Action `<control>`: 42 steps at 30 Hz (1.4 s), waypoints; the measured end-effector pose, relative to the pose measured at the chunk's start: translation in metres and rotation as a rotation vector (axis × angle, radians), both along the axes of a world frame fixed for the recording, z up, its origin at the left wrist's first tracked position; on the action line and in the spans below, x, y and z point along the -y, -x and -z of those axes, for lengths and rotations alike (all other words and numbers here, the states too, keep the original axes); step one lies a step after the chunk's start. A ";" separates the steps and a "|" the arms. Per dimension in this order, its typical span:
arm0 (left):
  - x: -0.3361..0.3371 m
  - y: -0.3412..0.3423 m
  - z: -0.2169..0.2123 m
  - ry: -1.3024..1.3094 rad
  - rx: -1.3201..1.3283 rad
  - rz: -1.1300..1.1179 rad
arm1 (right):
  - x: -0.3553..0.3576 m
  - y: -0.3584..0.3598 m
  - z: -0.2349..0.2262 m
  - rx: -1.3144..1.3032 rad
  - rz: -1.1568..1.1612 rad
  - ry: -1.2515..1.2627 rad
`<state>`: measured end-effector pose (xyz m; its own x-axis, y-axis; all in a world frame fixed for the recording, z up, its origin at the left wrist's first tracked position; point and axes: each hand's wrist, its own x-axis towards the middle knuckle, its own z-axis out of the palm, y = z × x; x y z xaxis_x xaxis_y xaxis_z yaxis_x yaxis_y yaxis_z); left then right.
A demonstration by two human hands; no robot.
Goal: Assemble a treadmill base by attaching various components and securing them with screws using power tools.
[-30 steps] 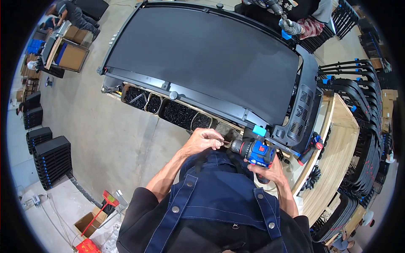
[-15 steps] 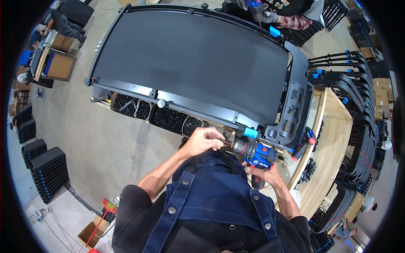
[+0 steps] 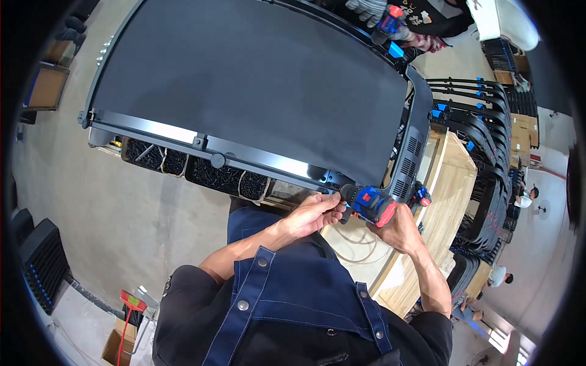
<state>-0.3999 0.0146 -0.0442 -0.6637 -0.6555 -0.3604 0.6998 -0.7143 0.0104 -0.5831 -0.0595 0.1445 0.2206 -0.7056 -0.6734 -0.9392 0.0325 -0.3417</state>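
Observation:
My right hand is wrapped round the handle of a blue, black and red cordless drill. The drill's nose points left, at the near right corner of a treadmill deck with a wide black belt. My left hand is closed in a pinch right by the drill's nose. Whatever its fingertips hold is too small to make out. The treadmill's dark side rail runs just beyond both hands, and its grey-black motor cover lies to the right.
Bins of black screws sit under the near rail. A wooden crate stands at right, near a second drill and stacked black frames. Across the deck, a co-worker's gloved hand is beside another drill.
My view has shifted, and the treadmill appears further up and left. The drill has moved up to the rail's corner, its back end now turned toward the lower right. My left hand has followed its nose.

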 end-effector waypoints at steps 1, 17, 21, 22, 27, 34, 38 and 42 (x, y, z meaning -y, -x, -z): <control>0.000 0.000 0.003 -0.007 -0.012 -0.004 | 0.002 -0.001 0.002 -0.012 -0.004 -0.007; 0.062 -0.012 -0.097 1.259 1.166 -0.778 | 0.032 -0.007 0.013 -0.097 -0.453 0.007; 0.069 0.022 -0.081 1.216 1.217 -0.922 | 0.044 -0.017 0.009 -0.085 -0.531 -0.044; 0.069 0.024 -0.078 1.183 1.238 -0.967 | 0.047 -0.021 0.008 -0.063 -0.469 -0.046; 0.068 0.027 -0.074 1.196 1.245 -1.005 | 0.047 -0.025 0.008 -0.130 -0.395 -0.116; 0.055 0.012 -0.091 1.306 1.358 -0.812 | 0.045 -0.008 0.010 0.130 -0.541 0.096; 0.024 -0.044 -0.088 1.252 1.545 -0.715 | 0.015 -0.015 -0.021 0.071 -0.463 0.194; -0.016 -0.150 -0.071 1.124 2.096 -0.638 | -0.033 -0.008 -0.016 0.178 -0.340 0.145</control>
